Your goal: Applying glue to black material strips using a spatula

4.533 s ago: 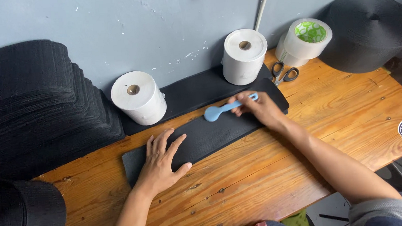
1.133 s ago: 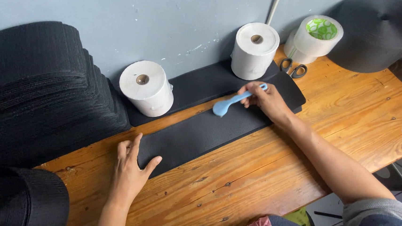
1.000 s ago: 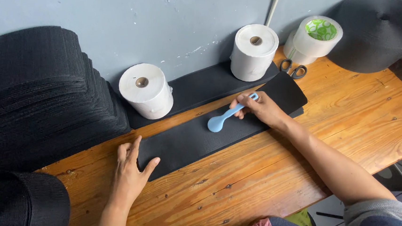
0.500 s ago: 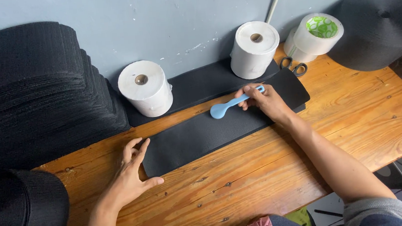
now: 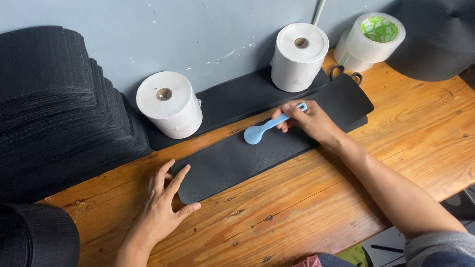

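My right hand (image 5: 312, 122) pinches a light-blue plastic spoon (image 5: 268, 128) over the long black fabric strip (image 5: 271, 142) mid-desk; my left hand (image 5: 162, 205), fingers spread, presses flat at the strip's left end.

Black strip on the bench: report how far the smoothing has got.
Done: the black strip lies flat on the wooden table. In hand: the right hand presses a blue spoon-shaped tool on its middle; the left hand pins the left end. Left: progress can't be judged; no marks show.

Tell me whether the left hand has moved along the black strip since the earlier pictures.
Yes. The left hand slid off the black strip toward its left end, onto the wooden table.
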